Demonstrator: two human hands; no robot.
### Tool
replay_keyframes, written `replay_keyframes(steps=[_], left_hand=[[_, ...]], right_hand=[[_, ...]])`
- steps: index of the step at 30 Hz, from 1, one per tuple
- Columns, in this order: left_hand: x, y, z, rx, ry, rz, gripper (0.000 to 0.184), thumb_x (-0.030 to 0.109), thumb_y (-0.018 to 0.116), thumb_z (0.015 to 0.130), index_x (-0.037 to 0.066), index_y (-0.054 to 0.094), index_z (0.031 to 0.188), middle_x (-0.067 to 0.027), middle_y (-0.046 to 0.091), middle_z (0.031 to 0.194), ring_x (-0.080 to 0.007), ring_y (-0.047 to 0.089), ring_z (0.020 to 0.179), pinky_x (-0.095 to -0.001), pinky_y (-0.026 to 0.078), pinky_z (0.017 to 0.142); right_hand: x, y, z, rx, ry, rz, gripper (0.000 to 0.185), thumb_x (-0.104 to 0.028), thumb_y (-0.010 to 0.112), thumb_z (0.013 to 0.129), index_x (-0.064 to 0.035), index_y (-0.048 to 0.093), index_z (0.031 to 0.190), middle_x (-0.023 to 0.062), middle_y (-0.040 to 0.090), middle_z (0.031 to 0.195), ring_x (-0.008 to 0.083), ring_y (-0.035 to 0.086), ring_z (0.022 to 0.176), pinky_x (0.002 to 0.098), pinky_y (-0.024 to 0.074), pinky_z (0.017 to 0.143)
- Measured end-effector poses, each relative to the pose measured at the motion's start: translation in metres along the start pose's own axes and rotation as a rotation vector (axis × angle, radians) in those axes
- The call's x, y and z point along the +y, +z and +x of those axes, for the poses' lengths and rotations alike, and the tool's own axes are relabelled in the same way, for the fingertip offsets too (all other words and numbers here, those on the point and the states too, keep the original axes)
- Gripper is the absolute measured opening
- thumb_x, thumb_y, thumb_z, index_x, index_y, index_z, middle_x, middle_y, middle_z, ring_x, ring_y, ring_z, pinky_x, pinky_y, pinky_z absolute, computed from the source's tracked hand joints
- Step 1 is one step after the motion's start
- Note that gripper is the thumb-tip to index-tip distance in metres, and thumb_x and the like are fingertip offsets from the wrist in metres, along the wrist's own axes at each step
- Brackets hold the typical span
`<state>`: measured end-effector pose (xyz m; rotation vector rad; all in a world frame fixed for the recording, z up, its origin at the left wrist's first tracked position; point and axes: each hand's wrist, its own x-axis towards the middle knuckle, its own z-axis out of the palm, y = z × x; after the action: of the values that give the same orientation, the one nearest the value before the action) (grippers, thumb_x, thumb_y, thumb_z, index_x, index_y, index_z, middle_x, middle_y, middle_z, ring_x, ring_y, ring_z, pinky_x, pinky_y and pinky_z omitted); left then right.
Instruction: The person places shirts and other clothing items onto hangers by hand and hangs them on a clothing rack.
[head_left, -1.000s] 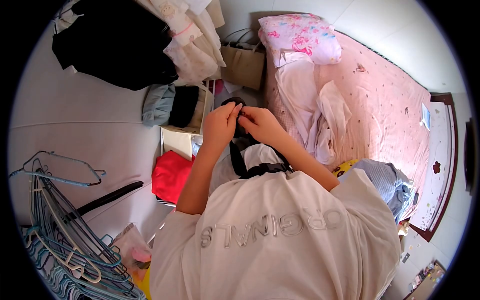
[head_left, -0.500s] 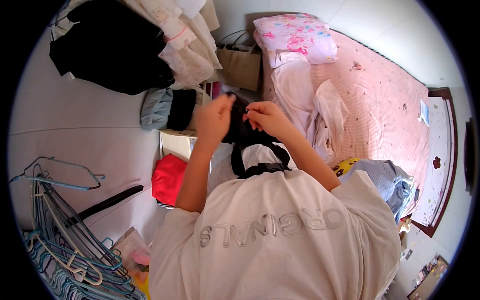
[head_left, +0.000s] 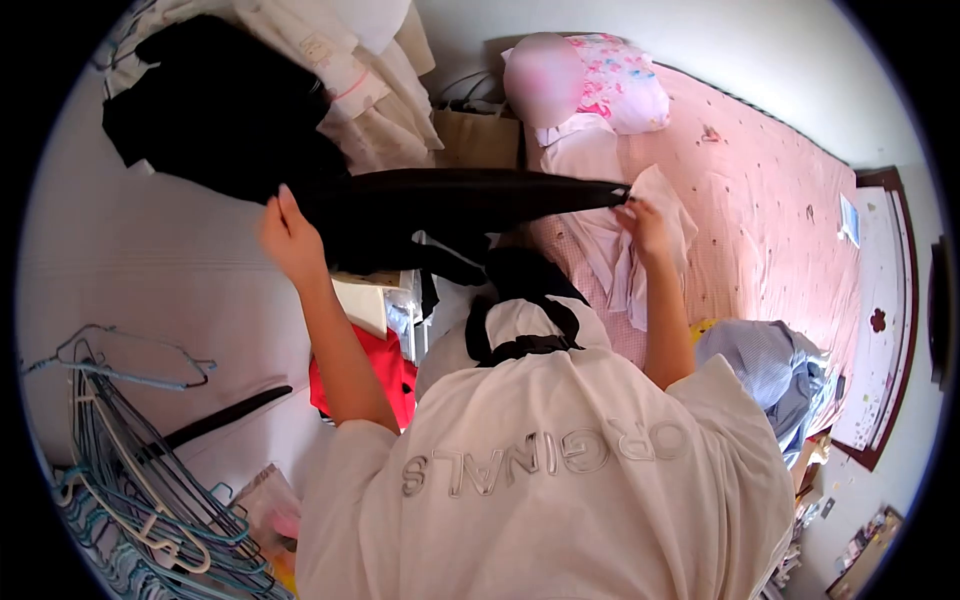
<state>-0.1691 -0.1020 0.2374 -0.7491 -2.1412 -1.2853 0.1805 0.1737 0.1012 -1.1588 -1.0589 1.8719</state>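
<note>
A long black garment is stretched sideways between my two hands. It tapers to the right, and a narrower black part hangs below it; whether it is trousers or something else I cannot tell. My left hand grips its wide end, thumb and fingers together. The narrow end is pinched in my right hand, over the edge of the bed. Behind my left hand hangs a black piece of clothing, which blends with the held garment.
Light clothes hang at the upper left. White clothing and a flowered pillow lie on the pink bed. Several hangers hang at lower left. A red cloth and a paper bag are near the middle.
My hands have moved far apart, left hand to the left and right hand to the right. The black garment, bunched between them before, is now drawn out long.
</note>
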Motion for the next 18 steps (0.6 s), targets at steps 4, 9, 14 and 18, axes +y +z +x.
replay_keyframes(steps=[4,9,14,18], left_hand=[[0.046,0.003,-0.044,-0.427,-0.104,0.072,0.026,0.025,0.057,0.082,0.003,0.050,0.070,-0.0093,0.047,0.053,-0.0210,0.042,0.043,-0.0321,0.035,0.044],[0.112,0.027,-0.058,-0.648,0.108,-0.310,0.023,0.025,0.059,0.079,0.006,0.052,0.090,-0.0099,0.048,0.052,-0.0189,0.041,0.042,-0.0310,0.036,0.044],[0.143,0.039,-0.038,-1.127,-0.005,-0.649,0.016,0.014,0.056,0.081,0.001,0.050,0.088,-0.0048,0.044,0.052,-0.0078,0.038,0.045,-0.0222,0.032,0.046],[0.129,0.048,-0.051,-1.079,-0.058,-0.731,0.015,0.017,0.054,0.083,0.002,0.050,0.084,-0.0032,0.043,0.051,-0.0078,0.037,0.045,-0.0217,0.031,0.045]], right_hand=[[-0.071,0.016,-0.003,-0.077,-0.504,-0.553,0.014,-0.011,0.048,0.083,0.0005,0.055,0.081,0.0034,0.056,0.071,0.0120,0.053,0.064,0.0241,0.0407,0.058],[-0.139,0.110,-0.065,-0.400,-0.849,-0.786,0.013,-0.012,0.051,0.079,0.0006,0.052,0.078,0.0103,0.055,0.068,0.0193,0.051,0.059,0.0309,0.0404,0.055],[-0.138,0.157,-0.088,-0.818,-0.834,-0.759,0.014,-0.013,0.054,0.076,0.0005,0.051,0.076,0.0134,0.051,0.065,0.0235,0.049,0.058,0.0302,0.0402,0.054],[-0.128,0.157,-0.088,-0.873,-0.813,-0.592,0.013,-0.005,0.054,0.075,-0.0019,0.049,0.087,0.0064,0.052,0.068,0.0158,0.048,0.060,0.0266,0.0397,0.056]])
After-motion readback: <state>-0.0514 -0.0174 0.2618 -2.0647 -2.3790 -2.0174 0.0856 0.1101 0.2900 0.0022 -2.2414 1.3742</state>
